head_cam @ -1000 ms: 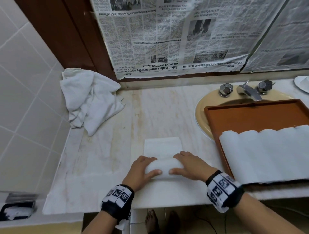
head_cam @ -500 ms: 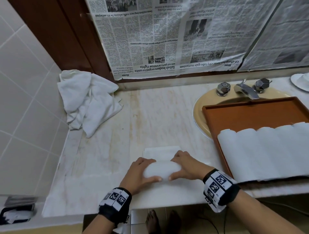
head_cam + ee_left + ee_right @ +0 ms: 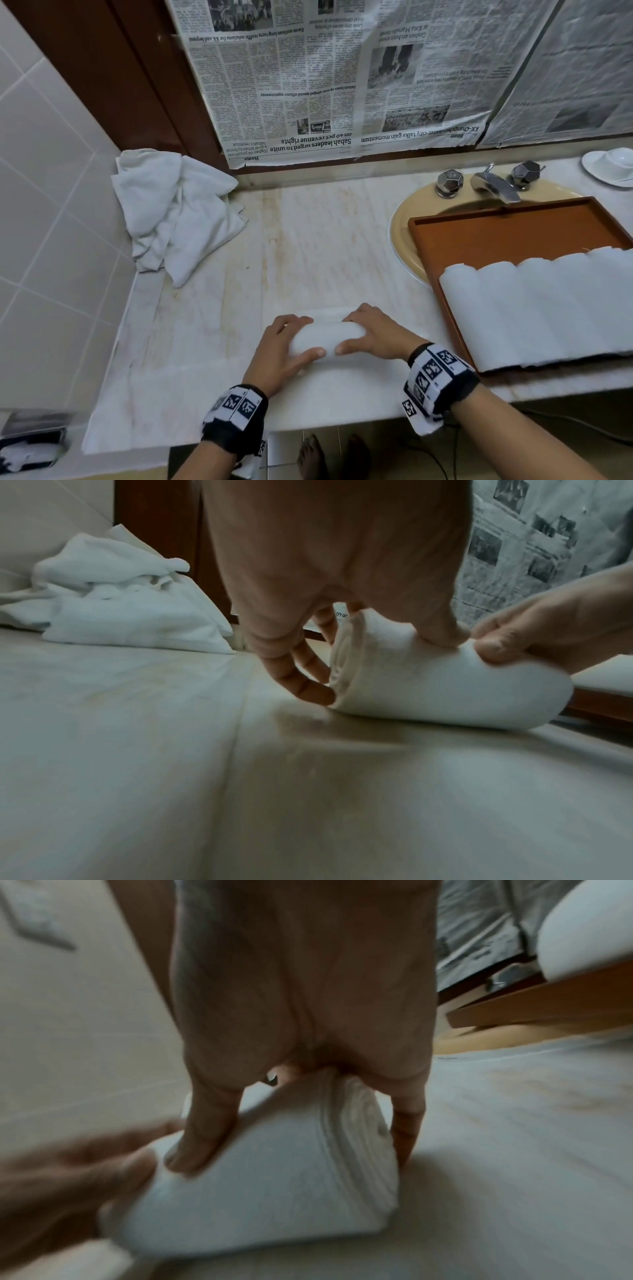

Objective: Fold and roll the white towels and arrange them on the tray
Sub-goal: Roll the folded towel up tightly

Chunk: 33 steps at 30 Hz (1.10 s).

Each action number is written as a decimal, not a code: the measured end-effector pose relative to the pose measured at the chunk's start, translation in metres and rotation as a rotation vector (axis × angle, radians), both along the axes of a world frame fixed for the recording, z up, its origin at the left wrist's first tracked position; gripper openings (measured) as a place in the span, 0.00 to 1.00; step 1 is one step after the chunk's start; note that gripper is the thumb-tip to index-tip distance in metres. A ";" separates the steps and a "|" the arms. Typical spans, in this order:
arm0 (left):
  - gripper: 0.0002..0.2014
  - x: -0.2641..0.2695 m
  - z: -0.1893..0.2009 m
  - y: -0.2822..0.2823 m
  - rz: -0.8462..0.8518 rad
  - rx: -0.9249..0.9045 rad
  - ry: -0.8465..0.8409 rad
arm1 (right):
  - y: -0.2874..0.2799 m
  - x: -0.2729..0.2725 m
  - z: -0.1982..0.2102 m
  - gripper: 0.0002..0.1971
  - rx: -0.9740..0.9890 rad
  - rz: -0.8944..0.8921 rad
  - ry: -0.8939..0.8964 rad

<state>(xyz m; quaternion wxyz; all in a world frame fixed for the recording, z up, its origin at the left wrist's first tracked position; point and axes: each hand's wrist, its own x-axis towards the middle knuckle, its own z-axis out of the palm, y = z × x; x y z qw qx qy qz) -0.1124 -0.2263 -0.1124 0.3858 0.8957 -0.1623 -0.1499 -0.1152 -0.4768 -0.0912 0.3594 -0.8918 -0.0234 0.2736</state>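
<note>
Near the front edge of the counter (image 3: 308, 240), roughly midway along it, lies a white towel roll (image 3: 325, 339) with both hands on it. The left hand (image 3: 281, 349) curls over the roll's left end – thumb pressed on the near side, fingers (image 3: 308, 688) wrapped past the spiral end and down to the counter. The right hand (image 3: 373, 337) does the same at the right end, thumb on the near face and fingers arched over the top. So each grip is closed around the roll, with the two thumbs nearly meeting at its middle. In the right wrist view the layered end of the roll shows beside the little finger, though the picture is blurred. A narrow strip of flat towel shows just behind the roll, toward the back of the counter.

At the right end of the counter a brown tray (image 3: 513, 233) sits partly over the yellowish sink (image 3: 404, 236); a row of rolled white towels (image 3: 548, 308) lies side by side across its near half, touching one another. At the back left corner a heap of loose white towels (image 3: 171, 216) rests against the tiled wall. Behind the sink stand a faucet (image 3: 493, 185) with two handles – and at the far right a white cup on a saucer (image 3: 609, 166). Newspaper (image 3: 342, 78) covers the wall behind the counter.
</note>
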 end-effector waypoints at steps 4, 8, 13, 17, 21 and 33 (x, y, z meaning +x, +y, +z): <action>0.24 0.008 0.006 0.000 0.028 0.048 0.090 | 0.009 -0.006 0.001 0.26 -0.187 -0.035 -0.190; 0.22 0.022 0.012 -0.007 0.068 0.106 0.198 | 0.021 -0.031 -0.014 0.30 -0.382 0.115 -0.593; 0.29 0.028 0.006 -0.013 0.155 0.156 0.228 | 0.022 -0.023 -0.011 0.35 -0.484 0.169 -0.395; 0.31 0.024 0.010 -0.015 0.141 0.210 0.335 | 0.021 -0.018 0.004 0.34 -0.367 0.130 -0.193; 0.27 0.018 0.022 -0.016 0.114 0.131 0.435 | 0.021 -0.028 0.012 0.33 -0.277 0.128 -0.031; 0.28 0.025 0.026 -0.016 0.013 -0.247 0.821 | 0.014 -0.074 0.017 0.29 0.054 -0.105 0.108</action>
